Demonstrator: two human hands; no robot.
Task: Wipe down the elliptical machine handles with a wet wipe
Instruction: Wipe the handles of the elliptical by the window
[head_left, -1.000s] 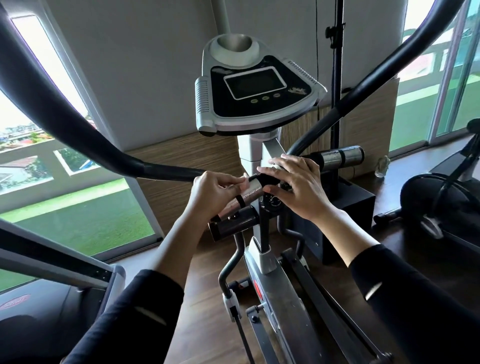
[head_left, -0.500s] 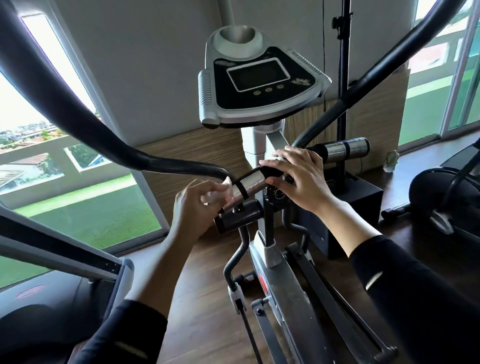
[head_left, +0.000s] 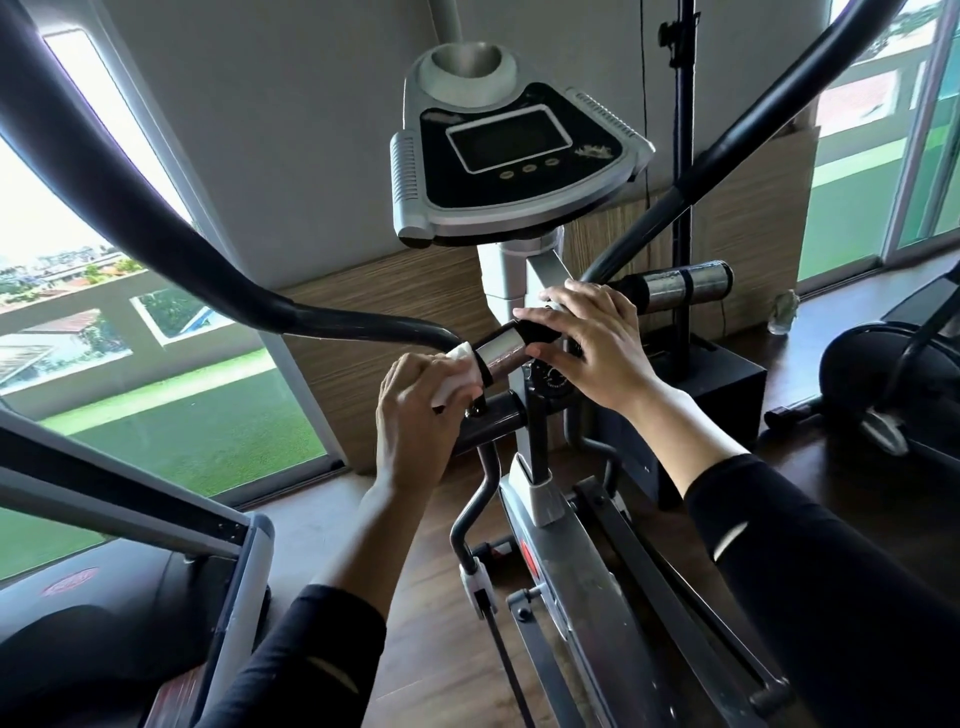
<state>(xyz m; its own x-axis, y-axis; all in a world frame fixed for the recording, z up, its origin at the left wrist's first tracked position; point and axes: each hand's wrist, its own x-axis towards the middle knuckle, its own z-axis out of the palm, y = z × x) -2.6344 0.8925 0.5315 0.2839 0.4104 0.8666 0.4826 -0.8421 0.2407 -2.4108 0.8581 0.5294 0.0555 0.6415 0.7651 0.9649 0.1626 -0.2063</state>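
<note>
Left hand (head_left: 415, 415): fingers curled close together round the wet wipe (head_left: 456, 373), a white wad bunched against the outer end of the left handle (head_left: 501, 353). Fingertips are hidden behind the bar. The wipe sits just outboard of the handle's silver sensor plate, touching its edge.

Right hand (head_left: 589, 348): fingers slightly spread over the top of the black inner end of the same handle, thumb underneath, gripping it by the centre post. The knob below the thumb is partly covered.

Right handle (head_left: 680, 287): bare, with a silver plate, sticking out past the right knuckles.

Writing: the console (head_left: 519, 166) has a blank screen, three round buttons and two small logos, too fine to read. A red oval label on the treadmill (head_left: 70, 581) at lower left is blurred and illegible.

Cut off: the left swing arm (head_left: 156, 249) and right swing arm (head_left: 779, 104) both run out of frame at the top. Another machine (head_left: 883, 384) is clipped at the right edge. Both sleeves leave the bottom edge.

Room: the left swing arm passes just behind the wipe. A black stand pole (head_left: 681, 130) rises behind the right handle. Open wooden floor (head_left: 415, 519) lies under the left forearm.
</note>
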